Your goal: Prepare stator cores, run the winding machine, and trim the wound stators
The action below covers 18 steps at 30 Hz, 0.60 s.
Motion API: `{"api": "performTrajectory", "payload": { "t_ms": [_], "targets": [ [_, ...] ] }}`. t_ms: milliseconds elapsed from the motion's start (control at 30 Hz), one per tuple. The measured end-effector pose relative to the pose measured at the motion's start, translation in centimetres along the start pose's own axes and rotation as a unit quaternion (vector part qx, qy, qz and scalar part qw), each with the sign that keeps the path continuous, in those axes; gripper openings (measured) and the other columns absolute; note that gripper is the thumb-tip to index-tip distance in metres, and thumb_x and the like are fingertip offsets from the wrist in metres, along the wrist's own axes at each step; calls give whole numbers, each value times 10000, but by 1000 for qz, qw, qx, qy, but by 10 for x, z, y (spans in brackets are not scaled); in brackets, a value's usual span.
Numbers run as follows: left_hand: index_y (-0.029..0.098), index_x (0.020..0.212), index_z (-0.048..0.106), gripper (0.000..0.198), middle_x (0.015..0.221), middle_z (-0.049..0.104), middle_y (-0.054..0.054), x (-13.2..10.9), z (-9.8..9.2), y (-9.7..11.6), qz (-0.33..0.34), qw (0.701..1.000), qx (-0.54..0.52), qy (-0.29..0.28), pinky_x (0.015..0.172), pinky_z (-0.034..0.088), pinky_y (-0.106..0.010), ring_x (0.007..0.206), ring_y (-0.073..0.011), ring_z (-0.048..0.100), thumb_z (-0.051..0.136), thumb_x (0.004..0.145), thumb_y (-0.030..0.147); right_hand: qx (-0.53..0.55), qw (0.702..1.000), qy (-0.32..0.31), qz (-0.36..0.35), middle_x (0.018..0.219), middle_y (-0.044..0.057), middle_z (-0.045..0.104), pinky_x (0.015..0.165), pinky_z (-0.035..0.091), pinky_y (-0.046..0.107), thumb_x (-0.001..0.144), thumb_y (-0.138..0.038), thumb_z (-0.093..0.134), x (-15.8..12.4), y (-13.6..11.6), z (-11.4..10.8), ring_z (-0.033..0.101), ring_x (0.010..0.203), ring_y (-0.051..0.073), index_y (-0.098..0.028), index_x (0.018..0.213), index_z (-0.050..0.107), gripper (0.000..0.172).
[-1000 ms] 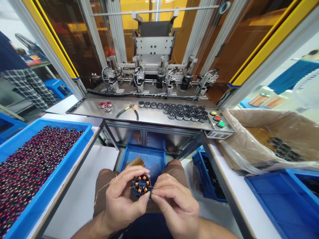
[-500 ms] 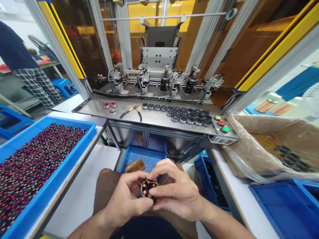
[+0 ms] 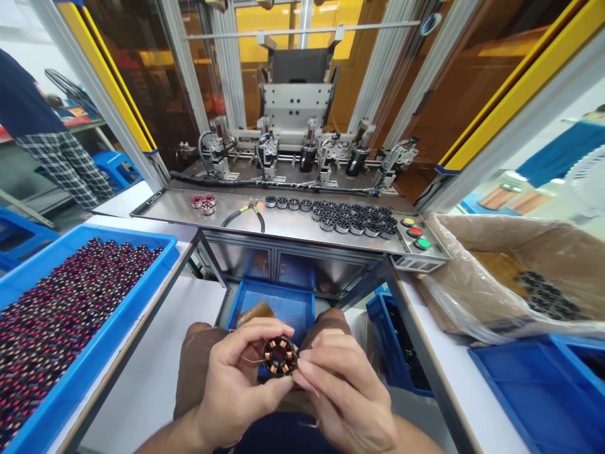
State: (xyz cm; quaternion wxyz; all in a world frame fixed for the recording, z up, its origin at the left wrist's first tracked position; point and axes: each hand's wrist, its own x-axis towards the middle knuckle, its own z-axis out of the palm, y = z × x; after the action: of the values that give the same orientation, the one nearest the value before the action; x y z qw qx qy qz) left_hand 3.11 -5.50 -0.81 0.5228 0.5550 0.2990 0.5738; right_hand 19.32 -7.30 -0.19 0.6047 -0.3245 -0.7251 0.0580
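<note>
A round motor stator (image 3: 279, 357) with copper windings is held over my lap, its ring face turned up toward me. My left hand (image 3: 243, 372) grips it between thumb and fingers at its left and lower rim. A thin copper wire end sticks out on its left side. At the right rim, my right hand (image 3: 343, 384) pinches a fine copper wire (image 3: 314, 388) coming from the stator, with thumb and fingertips pressed together. On the steel ledge ahead lie wire cutters (image 3: 246, 214) with black and yellow-green handles, beside a few red-and-copper stators (image 3: 204, 203).
Several black stator cores (image 3: 352, 217) stand in rows on the ledge of the winding machine (image 3: 297, 107). Buttons (image 3: 416, 232) sit at its right end. To the left is a blue tray (image 3: 170, 249) of wound stators; to the right, a plastic-lined box (image 3: 454, 252). A person (image 3: 47, 139) stands far left.
The stator has turned to face up more squarely. My right hand has shifted off its face to the right rim and now pinches the wire. The view has shifted slightly.
</note>
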Motion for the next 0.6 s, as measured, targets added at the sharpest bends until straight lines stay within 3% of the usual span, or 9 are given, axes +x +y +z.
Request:
{"api": "performTrajectory", "payload": {
  "t_ms": [100,300,367,500,600],
  "targets": [
    [259,1072,712,439,1049,746,-63,-2,2,-2,62,998,23,15,833,600,-263,960,-189,713,826,672,118,20,999,27,21,856,61,693,618,567,343,825,-10,627,-2,-5,5,642,723,182,-228,1163,668,405],
    [286,1059,704,439,1066,727,-28,-7,7,-6,74,996,17,44,848,594,-221,989,-153,704,813,688,78,54,983,68,162,724,25,618,557,519,260,864,-37,583,-3,-18,22,603,656,144,-199,870,639,173],
    [311,1050,697,430,1098,717,-10,-9,9,-6,54,997,1,52,840,591,-207,987,-143,707,805,703,81,56,978,72,185,700,23,604,551,506,262,884,-72,563,-3,-19,26,592,641,147,-199,820,608,150],
    [323,1161,647,560,1214,676,-38,-7,4,-4,-41,998,-48,19,894,572,-239,1084,-193,677,868,657,218,60,986,46,151,742,43,639,560,515,276,900,-107,548,-2,-12,24,619,673,165,-201,851,604,120],
    [271,1223,624,649,1040,703,-51,-3,-7,-2,-129,989,-60,-35,804,573,-215,930,-176,689,884,631,324,57,989,20,135,767,47,646,572,524,274,903,-102,542,-1,-6,18,628,691,164,-203,871,603,122]
  ]
}}
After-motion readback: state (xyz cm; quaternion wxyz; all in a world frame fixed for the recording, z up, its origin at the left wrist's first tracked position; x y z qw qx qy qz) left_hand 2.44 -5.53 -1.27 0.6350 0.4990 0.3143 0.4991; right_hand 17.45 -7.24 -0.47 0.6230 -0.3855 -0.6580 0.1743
